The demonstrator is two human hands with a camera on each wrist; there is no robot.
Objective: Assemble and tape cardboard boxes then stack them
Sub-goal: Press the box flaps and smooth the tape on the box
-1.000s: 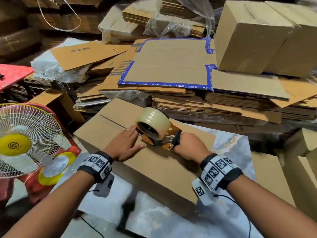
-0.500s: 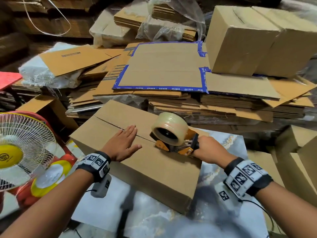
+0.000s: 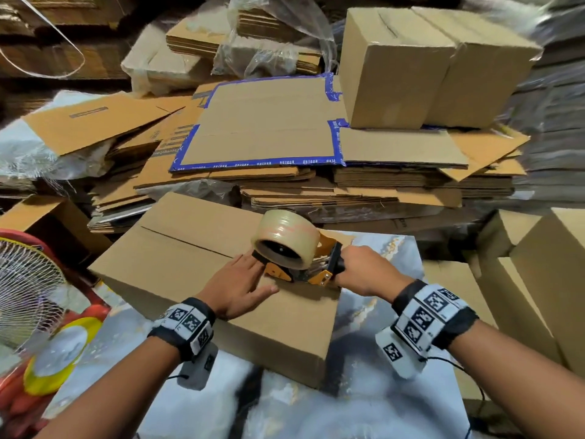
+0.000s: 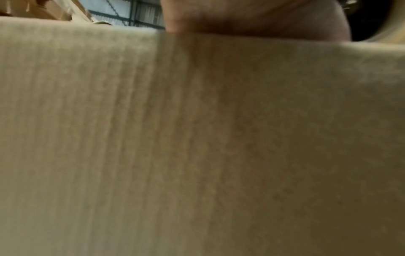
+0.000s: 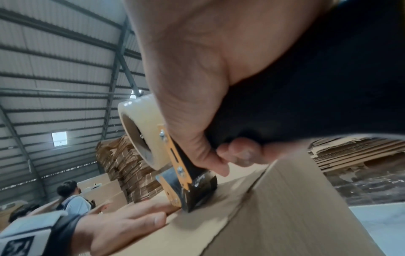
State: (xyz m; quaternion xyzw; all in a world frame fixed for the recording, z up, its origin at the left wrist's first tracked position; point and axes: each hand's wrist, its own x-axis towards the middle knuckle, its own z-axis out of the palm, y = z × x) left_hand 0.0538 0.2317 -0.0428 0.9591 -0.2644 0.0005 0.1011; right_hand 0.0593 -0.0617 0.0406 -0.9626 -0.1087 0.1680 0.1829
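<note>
right hand (image 3: pixel 364 270) gripped the tape gun (image 3: pixel 294 251) at the box's (image 3: pixel 190 258) right end; left hand (image 3: pixel 240 286) lay flat, fingers straight, beside it

The left hand (image 3: pixel 235 282) has slid right, seemingly touching the tape dispenser (image 3: pixel 296 256).

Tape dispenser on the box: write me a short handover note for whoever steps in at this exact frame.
Right hand grips the handle of the tape dispenser, whose nose sits on the top of the cardboard box near its right end, on the centre seam.
Left hand lies flat on the box top, fingers straight, beside the dispenser.
Done: box folded up, flaps closed. Two assembled boxes stand on the flat cardboard pile behind.
Left: the seam running off to the left looks untaped; run tape along it, cut, then stack the box.
</note>
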